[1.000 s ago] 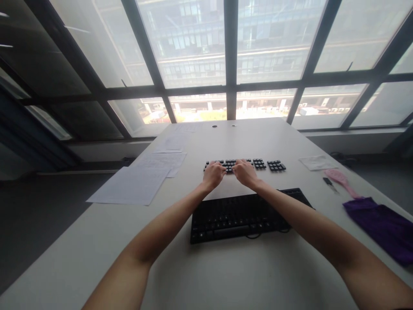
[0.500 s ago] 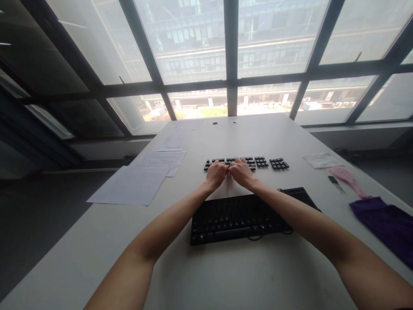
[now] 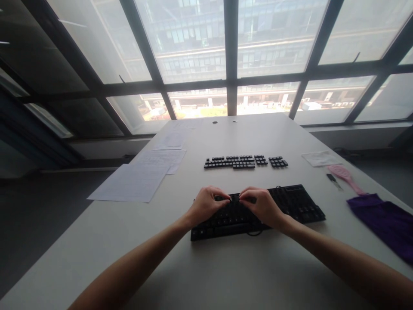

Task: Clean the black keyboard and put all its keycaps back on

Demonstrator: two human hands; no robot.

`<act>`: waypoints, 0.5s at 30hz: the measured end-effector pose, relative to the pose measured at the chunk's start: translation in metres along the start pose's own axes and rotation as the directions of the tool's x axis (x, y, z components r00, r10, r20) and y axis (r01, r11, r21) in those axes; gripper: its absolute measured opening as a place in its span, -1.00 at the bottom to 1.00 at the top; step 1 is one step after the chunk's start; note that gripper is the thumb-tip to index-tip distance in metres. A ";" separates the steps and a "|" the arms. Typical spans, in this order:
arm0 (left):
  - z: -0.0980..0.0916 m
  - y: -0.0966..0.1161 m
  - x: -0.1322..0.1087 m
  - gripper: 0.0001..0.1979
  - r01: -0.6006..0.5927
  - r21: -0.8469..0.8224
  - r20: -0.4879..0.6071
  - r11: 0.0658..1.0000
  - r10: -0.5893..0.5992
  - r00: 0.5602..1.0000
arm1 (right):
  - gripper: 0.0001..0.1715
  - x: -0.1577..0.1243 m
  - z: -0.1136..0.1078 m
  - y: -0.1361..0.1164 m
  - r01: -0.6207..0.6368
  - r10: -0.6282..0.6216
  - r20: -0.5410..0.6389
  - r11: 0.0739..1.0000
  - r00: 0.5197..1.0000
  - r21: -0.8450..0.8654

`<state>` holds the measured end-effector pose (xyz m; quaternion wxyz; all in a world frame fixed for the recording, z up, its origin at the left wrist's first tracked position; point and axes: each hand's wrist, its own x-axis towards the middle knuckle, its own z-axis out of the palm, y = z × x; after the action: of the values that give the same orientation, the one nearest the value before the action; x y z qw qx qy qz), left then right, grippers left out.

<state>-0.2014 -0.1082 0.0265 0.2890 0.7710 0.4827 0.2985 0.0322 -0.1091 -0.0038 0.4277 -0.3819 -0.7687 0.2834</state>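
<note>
A black keyboard (image 3: 222, 228) lies at a slight slant in front of me, with its cable partly showing under the near edge. Over its upper middle part, my left hand (image 3: 208, 204) pinches a small dark keycap (image 3: 230, 199) between thumb and index finger. Just to the right, with a narrow gap between the fingertips, my right hand (image 3: 261, 204) is closed in a similar pinch on what looks like another keycap, mostly hidden by the fingers. Beyond the keyboard, loose black keycaps (image 3: 243, 164) lie in rows and blocks on the white table (image 3: 180, 275).
Printed paper sheets (image 3: 132, 183) overlap along the table's left side. At the right lie a white cloth (image 3: 319, 158), a pink hairbrush (image 3: 343, 173), a small dark-handled tool (image 3: 334, 181) and a purple cloth (image 3: 380, 219). Large windows (image 3: 193, 43) stand behind the table.
Both hands have come back from the rows of loose keycaps to above the keyboard, pinching at their fingertips. The loose rows are now uncovered.
</note>
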 end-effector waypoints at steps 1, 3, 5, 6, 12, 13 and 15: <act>0.003 0.004 -0.008 -0.89 0.012 -0.006 0.023 1.000 -0.012 1.000 | -0.88 -0.008 0.002 -0.002 -0.011 0.011 0.018 1.000 1.000 0.017; 0.009 0.008 -0.016 -0.90 0.029 0.003 0.063 1.000 -0.029 0.998 | -0.87 -0.017 0.005 -0.004 -0.026 0.024 0.052 0.999 0.998 0.031; 0.014 0.010 -0.018 -0.91 0.039 0.023 0.080 0.999 -0.041 0.996 | -0.86 -0.021 0.007 -0.004 -0.034 0.033 0.072 0.999 0.997 0.022; 0.015 0.010 -0.018 -0.92 0.038 0.033 0.084 0.999 -0.040 0.996 | -0.87 -0.022 0.008 -0.003 -0.036 0.035 0.080 0.999 0.996 0.014; 0.020 0.008 -0.018 -0.94 -0.047 0.068 0.102 0.997 0.040 0.994 | -0.90 -0.025 0.011 0.005 0.027 -0.026 0.138 1.000 0.990 -0.006; 0.020 0.007 -0.019 -0.94 -0.063 0.076 0.101 0.995 0.055 0.993 | -0.89 -0.026 0.012 0.005 0.046 -0.044 0.141 0.999 0.989 -0.014; 0.022 0.007 -0.021 -0.93 -0.092 0.098 0.097 0.991 0.082 0.992 | -0.88 -0.027 0.014 0.006 0.077 -0.071 0.143 0.996 0.987 -0.042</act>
<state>-0.1890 -0.1331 0.0135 0.2578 0.8182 0.4493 0.2495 0.0316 -0.1299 -0.0273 0.3732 -0.3421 -0.8172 0.2752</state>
